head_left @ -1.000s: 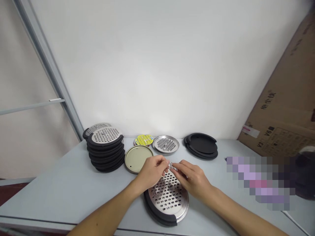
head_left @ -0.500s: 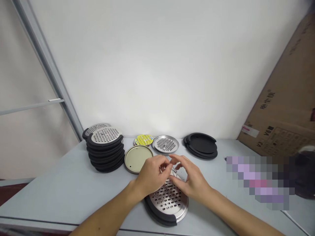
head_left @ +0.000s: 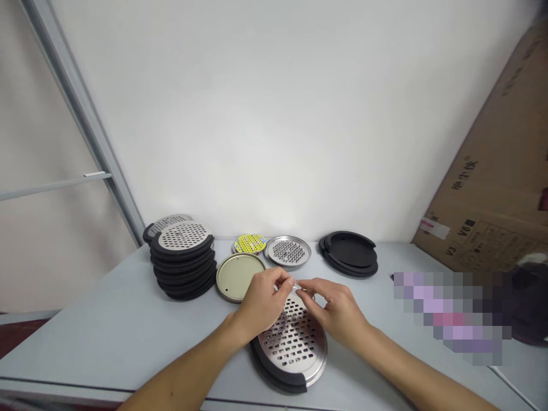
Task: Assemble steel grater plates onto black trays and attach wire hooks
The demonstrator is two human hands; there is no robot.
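Both hands meet above the far edge of a round metal grater plate (head_left: pixel 295 338), which lies in a black rim (head_left: pixel 276 371) on the table. Between the fingertips is a small, thin, shiny piece (head_left: pixel 297 286); its exact kind is too small to make out. My left hand (head_left: pixel 264 301) pinches one end of it with thumb and forefinger. From the other side my right hand (head_left: pixel 336 303) is closed on it as well. The fingers partly cover the piece and the plate's far edge.
On the left stands a tall stack of black-rimmed graters (head_left: pixel 184 262). Behind my hands lie a pale greenish round lid (head_left: pixel 240 277), a yellow perforated disc (head_left: pixel 250 244) and a silver grater disc (head_left: pixel 288 252). Stacked black holders (head_left: pixel 351 255) and a cardboard box (head_left: pixel 483 188) are to the right.
My right hand's fingers were spread apart around the small piece and have now closed on it. The left hand keeps its pinch, and the grater has hardly moved.
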